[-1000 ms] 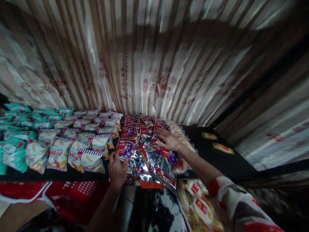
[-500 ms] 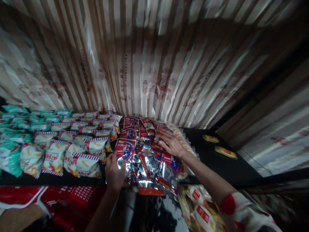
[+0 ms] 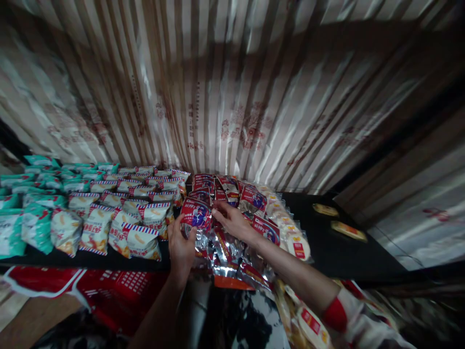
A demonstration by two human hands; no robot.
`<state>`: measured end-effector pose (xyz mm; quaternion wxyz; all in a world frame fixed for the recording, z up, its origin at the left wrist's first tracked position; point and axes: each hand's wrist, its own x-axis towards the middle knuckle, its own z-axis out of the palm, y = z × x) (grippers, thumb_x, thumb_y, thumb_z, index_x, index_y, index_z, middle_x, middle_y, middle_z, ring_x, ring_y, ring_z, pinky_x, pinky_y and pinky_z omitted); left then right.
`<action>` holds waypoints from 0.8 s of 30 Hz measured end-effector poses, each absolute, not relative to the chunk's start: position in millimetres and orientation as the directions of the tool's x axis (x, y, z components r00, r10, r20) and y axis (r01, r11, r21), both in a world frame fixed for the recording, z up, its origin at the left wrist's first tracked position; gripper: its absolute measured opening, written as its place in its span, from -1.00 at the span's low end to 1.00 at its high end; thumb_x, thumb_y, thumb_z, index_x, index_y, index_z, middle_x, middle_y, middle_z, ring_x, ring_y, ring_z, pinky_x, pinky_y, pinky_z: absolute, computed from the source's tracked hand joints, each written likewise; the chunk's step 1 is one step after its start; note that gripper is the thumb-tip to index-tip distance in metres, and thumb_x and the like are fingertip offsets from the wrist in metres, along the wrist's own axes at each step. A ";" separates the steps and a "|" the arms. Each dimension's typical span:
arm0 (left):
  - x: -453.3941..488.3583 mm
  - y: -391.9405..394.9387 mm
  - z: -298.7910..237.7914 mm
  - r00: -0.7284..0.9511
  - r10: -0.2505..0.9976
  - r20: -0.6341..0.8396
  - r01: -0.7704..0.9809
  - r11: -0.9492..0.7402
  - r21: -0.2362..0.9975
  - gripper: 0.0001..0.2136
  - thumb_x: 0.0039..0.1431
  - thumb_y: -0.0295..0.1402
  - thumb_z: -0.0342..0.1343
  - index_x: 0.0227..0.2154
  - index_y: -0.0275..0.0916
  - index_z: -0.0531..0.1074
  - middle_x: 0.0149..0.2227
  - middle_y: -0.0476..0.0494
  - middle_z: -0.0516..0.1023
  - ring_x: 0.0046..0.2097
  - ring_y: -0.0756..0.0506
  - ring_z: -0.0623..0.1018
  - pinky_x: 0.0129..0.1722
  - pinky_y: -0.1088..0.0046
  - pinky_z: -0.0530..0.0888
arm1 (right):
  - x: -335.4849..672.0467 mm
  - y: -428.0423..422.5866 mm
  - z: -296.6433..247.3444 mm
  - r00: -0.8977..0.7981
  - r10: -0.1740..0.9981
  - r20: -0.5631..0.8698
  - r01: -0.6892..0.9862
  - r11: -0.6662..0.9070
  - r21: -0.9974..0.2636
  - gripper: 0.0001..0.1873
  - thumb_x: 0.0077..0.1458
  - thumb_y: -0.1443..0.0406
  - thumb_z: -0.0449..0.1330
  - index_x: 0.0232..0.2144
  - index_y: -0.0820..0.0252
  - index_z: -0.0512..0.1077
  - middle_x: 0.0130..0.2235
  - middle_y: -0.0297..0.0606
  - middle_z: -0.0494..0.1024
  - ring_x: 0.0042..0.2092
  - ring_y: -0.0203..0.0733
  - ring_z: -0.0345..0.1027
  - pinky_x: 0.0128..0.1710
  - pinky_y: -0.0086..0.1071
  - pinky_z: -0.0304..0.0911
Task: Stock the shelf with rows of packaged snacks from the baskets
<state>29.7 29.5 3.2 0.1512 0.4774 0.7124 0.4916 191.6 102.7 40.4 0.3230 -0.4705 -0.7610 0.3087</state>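
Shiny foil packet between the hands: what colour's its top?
The packet top is mostly dark red; see head view.

The left forearm (image 3: 158,305) rises from the lower edge to the left hand (image 3: 182,248), its thumb parted from the fingers. The right forearm (image 3: 301,274) slants in from the lower right; the right hand (image 3: 234,222), fingers bent, points leftward, near the left.

Glossy foil packets (image 3: 196,214), matt black shelf (image 3: 315,239)
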 end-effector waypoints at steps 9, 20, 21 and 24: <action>28.8 35.9 1.8 -0.565 0.811 0.150 0.257 0.001 0.966 -0.58 0.07 -0.26 0.04 0.03 -0.20 0.24 -0.08 -0.18 0.40 -0.09 -0.10 0.46 -0.05 0.30 0.41 | 167.3 90.7 51.5 -0.224 0.970 -0.098 0.115 -0.073 -0.991 -0.34 0.05 -0.04 0.10 0.13 0.06 0.12 -0.02 -0.13 0.47 -0.08 -0.11 0.42 -0.15 -0.21 0.39; 71.7 30.4 35.4 -0.274 0.960 0.053 0.210 0.006 0.978 -0.54 0.10 -0.28 0.02 0.08 -0.25 0.20 0.08 -0.27 0.26 0.10 -0.12 0.35 0.07 0.34 0.34 | 182.9 67.3 58.1 -0.106 0.991 -0.079 -0.006 -0.080 -0.997 -0.51 -0.14 0.13 0.29 -0.13 0.11 0.33 -0.22 -0.24 0.55 -0.23 -0.11 0.46 -0.22 -0.21 0.39; 73.2 30.1 37.3 -0.239 0.969 0.054 0.213 -0.002 0.977 -0.53 0.11 -0.26 0.01 0.10 -0.25 0.18 0.11 -0.26 0.25 0.12 -0.12 0.34 0.08 0.35 0.33 | 191.8 70.3 58.9 -0.092 0.991 -0.096 -0.039 -0.100 -0.994 -0.52 -0.16 0.14 0.29 -0.15 0.12 0.33 -0.26 -0.25 0.56 -0.28 -0.11 0.46 -0.27 -0.21 0.40; 76.4 27.4 37.3 -0.200 0.978 0.060 0.266 -0.005 0.964 -0.52 0.12 -0.28 -0.02 0.12 -0.24 0.16 0.14 -0.26 0.23 0.12 -0.13 0.34 0.05 0.35 0.36 | 227.4 86.8 61.5 0.029 0.988 -0.154 -0.082 -0.151 -0.985 -0.55 -0.22 0.18 0.32 -0.22 0.12 0.33 -0.40 -0.32 0.55 -0.43 -0.15 0.45 -0.44 -0.27 0.40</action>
